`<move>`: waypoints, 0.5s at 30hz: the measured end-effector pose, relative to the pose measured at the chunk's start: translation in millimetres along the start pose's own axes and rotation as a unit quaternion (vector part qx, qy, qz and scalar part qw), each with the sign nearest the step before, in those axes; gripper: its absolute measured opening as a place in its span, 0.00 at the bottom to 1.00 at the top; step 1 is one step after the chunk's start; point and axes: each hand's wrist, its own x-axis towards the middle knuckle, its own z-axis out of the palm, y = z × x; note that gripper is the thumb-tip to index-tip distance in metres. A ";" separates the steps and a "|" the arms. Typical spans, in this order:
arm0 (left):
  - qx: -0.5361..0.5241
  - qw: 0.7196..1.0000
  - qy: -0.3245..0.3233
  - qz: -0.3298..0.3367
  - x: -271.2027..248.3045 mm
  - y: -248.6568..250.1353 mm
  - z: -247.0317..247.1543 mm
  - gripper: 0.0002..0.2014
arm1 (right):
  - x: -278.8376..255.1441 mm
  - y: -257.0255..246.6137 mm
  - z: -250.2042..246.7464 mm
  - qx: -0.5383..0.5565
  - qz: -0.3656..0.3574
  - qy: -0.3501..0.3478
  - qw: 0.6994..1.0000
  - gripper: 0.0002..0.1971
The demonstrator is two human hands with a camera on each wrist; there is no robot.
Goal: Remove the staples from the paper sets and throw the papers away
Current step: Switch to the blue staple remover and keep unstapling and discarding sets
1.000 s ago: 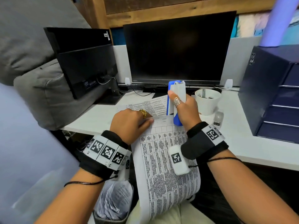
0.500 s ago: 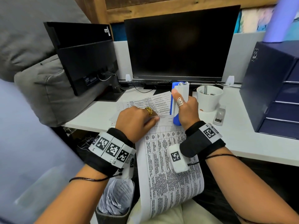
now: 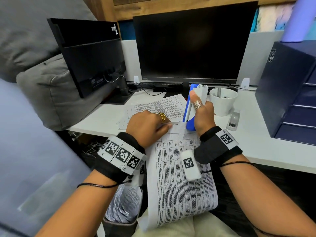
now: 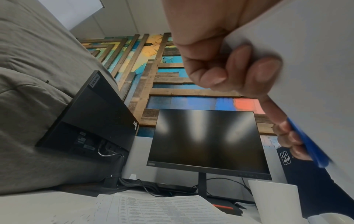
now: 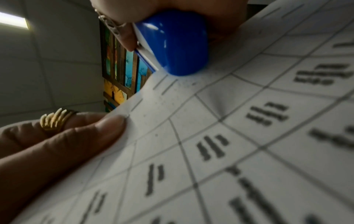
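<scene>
Head view: left hand (image 3: 147,128) pinches paper set (image 3: 179,177) at top edge, near side of desk (image 3: 256,144); right hand (image 3: 203,115) grips blue staple remover (image 3: 189,115) upright.
L wrist: fingers (image 4: 268,72) curled under sheet; keep it taut.
R wrist: remover nose just above staples (image 5: 164,85); advise sliding under w/o tearing.

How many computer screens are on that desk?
2. One monitor stands at the back of the desk, facing the person, dark. The second monitor is to its left, turned so its back shows. Nothing suggests another, though the desk's edges run out of view.
</scene>
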 end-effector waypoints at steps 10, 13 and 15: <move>0.008 0.999 -0.035 -0.031 -1.2 -11.4 14.1 0.22 | 56.0 5.5 -24.5 -0.019 0.173 -0.022 0.985 0.38; 0.004 0.998 -0.044 -0.036 -1.6 -15.5 18.5 0.24 | 73.2 21.6 -52.9 -0.116 0.218 0.013 0.969 0.25; 0.015 0.998 -0.049 -0.027 -0.1 -18.4 21.5 0.24 | 77.1 31.6 -70.3 -0.273 0.215 -0.019 0.937 0.17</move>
